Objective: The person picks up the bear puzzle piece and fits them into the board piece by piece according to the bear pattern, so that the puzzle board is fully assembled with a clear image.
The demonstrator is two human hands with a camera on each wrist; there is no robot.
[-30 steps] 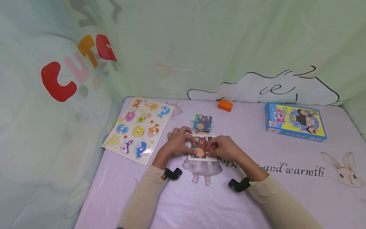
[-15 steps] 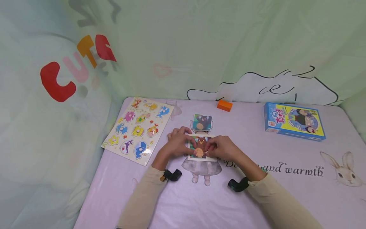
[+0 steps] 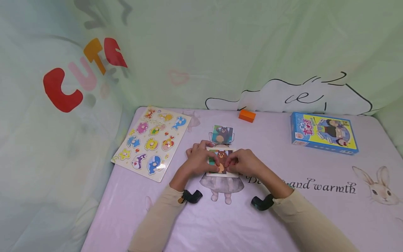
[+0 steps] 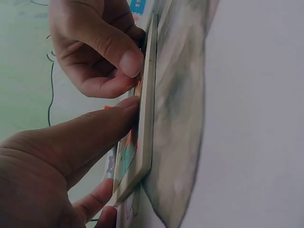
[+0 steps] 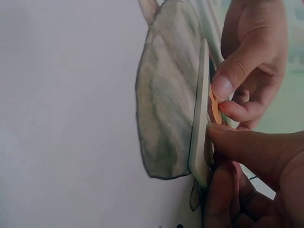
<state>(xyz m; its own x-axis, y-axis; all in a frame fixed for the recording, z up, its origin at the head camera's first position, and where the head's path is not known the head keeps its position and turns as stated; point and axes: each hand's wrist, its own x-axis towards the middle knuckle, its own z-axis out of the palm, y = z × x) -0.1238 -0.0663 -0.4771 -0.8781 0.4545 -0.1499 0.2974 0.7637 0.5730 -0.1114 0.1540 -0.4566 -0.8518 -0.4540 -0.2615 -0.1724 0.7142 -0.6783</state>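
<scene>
A small framed jigsaw board [image 3: 233,175] with a brown bear picture [image 3: 221,155] lies flat between both hands. My left hand [image 3: 199,160] reaches in from its left side, thumb and index finger pinching an orange-brown puzzle piece [image 5: 214,107] that tilts up slightly in the right wrist view. From the right, my right hand [image 3: 247,162] pinches at the bear's lower right edge; its thumb [image 5: 237,140] touches the picture surface. Fingertips hide part of the bear's belly and the piece edges. Just behind the board lies a matching bear card [image 3: 222,134].
A peg puzzle board [image 3: 151,143] with sea animals lies at the left. An orange block [image 3: 247,116] sits near the back edge, and a blue and yellow box [image 3: 324,133] lies at the back right. A printed cloth [image 3: 214,224] covers the table; curtains hang behind.
My left hand has shifted slightly, its thumb and index finger moving to the right over the bear's belly. The right hand stays almost where it was, at the picture's right side.
</scene>
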